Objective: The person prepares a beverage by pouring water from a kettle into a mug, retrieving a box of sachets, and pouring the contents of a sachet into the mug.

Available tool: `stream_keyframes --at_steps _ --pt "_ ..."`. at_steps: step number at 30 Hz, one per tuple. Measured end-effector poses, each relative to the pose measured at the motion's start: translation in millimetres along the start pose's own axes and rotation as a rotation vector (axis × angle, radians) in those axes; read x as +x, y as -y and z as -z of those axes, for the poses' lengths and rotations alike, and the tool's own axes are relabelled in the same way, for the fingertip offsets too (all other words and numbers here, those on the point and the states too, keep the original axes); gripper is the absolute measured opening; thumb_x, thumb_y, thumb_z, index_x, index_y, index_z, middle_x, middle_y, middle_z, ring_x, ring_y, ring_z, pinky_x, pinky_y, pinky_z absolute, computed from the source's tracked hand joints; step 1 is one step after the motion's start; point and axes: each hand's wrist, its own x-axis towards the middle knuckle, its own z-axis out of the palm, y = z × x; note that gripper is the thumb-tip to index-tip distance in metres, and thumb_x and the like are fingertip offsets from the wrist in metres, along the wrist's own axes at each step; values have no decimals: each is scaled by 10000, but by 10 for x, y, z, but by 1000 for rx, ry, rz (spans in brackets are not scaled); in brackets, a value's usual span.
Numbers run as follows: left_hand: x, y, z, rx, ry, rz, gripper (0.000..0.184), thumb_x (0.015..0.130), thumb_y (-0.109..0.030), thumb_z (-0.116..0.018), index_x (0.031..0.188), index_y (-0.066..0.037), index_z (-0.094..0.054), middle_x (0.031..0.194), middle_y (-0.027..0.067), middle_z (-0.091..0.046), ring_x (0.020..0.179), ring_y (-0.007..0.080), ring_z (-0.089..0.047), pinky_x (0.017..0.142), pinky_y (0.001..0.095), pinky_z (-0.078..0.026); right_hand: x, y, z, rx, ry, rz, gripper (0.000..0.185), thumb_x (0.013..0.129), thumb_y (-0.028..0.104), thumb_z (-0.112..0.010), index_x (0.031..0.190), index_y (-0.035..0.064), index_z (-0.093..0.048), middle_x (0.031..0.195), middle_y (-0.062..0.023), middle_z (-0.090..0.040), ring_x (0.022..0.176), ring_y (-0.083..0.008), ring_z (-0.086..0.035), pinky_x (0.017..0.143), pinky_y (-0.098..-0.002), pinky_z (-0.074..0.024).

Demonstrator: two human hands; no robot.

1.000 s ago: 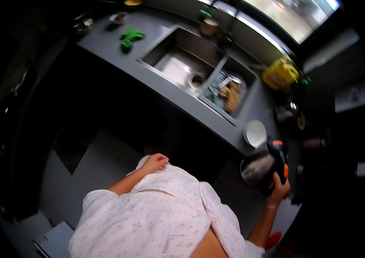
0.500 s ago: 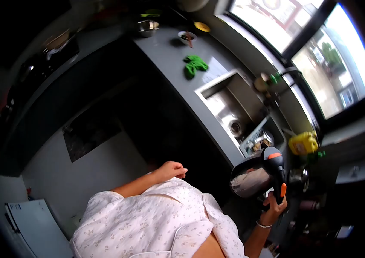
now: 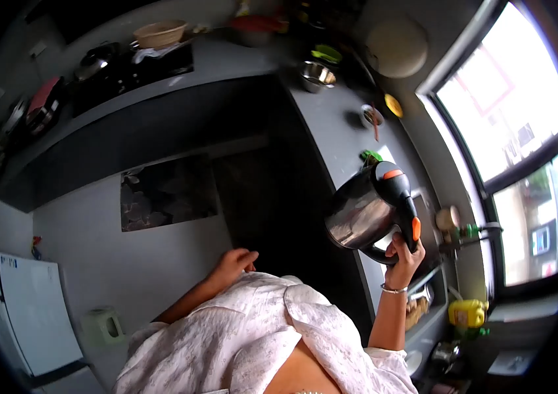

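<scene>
A black and metallic kettle (image 3: 361, 209) with orange parts is held up at the right by its handle, and my right hand (image 3: 405, 257) is wrapped round that handle. The kettle hides part of the counter, the sink and most of a green cloth (image 3: 371, 156). My left hand (image 3: 235, 262) hangs in front of my body near the shirt, fingers curled, with no object visible in it.
A grey counter (image 3: 321, 121) holds a steel bowl (image 3: 318, 75) and a small bowl (image 3: 371, 116). A stove (image 3: 121, 79) and tan basin (image 3: 160, 33) lie beyond. A yellow jug (image 3: 468, 313) is at right, a white fridge (image 3: 32, 308) at left, a dark mat (image 3: 168, 194) on the floor.
The view has swung left, bringing the stove and fridge into sight. The kettle, still in my right hand, has risen in view and now overlaps the counter near the green cloth.
</scene>
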Motion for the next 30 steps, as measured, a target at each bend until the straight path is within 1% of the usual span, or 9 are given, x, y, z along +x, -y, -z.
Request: stream_keyframes --at_steps 4,8,11,18,21,24,26,29,30 --pt "114 -118 9 -50 -42 -42 353 951 -324 -574 775 -20 -609 706 36 -611 670 100 -558 662 250 -455 516 -94 -810 -35 76 -4 172 741 120 -637 799 -36 -595 592 -23 -523 457 -100 -478 455 -222 -371" --pt "470 -227 181 93 -50 -22 312 943 -289 -590 795 -15 -612 717 37 -628 675 90 -553 655 240 -452 1047 -242 -1428 -91 202 -70 192 723 145 -652 788 -28 -600 574 -20 -529 460 -108 -483 461 -232 -374" --pt "798 -444 353 -8 -229 -22 282 937 -255 -603 805 -6 -611 732 50 -633 673 88 -559 651 245 -459 1428 -381 -1867 -43 312 -94 208 723 146 -693 804 -28 -612 590 -3 -534 483 -83 -486 465 -221 -378" --pt "1809 -1061 619 -78 -258 -55 225 945 -205 -596 872 8 -607 791 61 -647 759 116 -605 735 251 -489 2482 -792 -2757 -87 482 -95 285 706 194 -728 798 -56 -626 585 -15 -536 523 -77 -488 488 -249 -398" --pt "2056 -1224 670 -115 -286 -32 191 951 -181 -582 912 4 -609 828 63 -652 785 120 -607 767 258 -484 2867 -931 -3139 -197 517 -25 314 701 192 -728 829 -74 -622 591 -24 -540 559 -77 -489 512 -262 -415" --pt "2311 -1223 836 -144 -290 -65 174 952 -165 -575 912 1 -610 826 61 -652 777 120 -606 761 252 -483 3112 -1028 -3454 -122 492 -12 246 720 165 -730 834 -35 -643 611 2 -551 532 -70 -503 503 -233 -402" --pt "2501 -1334 982 -125 -224 -65 166 949 -160 -576 920 0 -608 824 60 -651 775 117 -607 757 249 -484 3236 -1039 -3576 -127 489 -109 278 709 162 -731 869 -50 -649 636 -10 -567 580 -73 -516 538 -243 -423" --pt "2803 -1472 1177 -134 -297 18 204 962 -212 -558 927 -15 -596 815 53 -644 756 127 -604 729 262 -484 3345 -1096 -3638 -177 437 -54 300 691 166 -737 882 -50 -650 658 -22 -576 625 -76 -516 583 -261 -444" --pt "2930 -1516 1290 -131 -214 -4 205 957 -220 -568 929 -18 -594 817 51 -643 750 123 -602 716 261 -485 3348 -1109 -3640 -171 417 -76 306 686 171 -741 881 -46 -651 662 -27 -576 634 -77 -514 594 -266 -447"
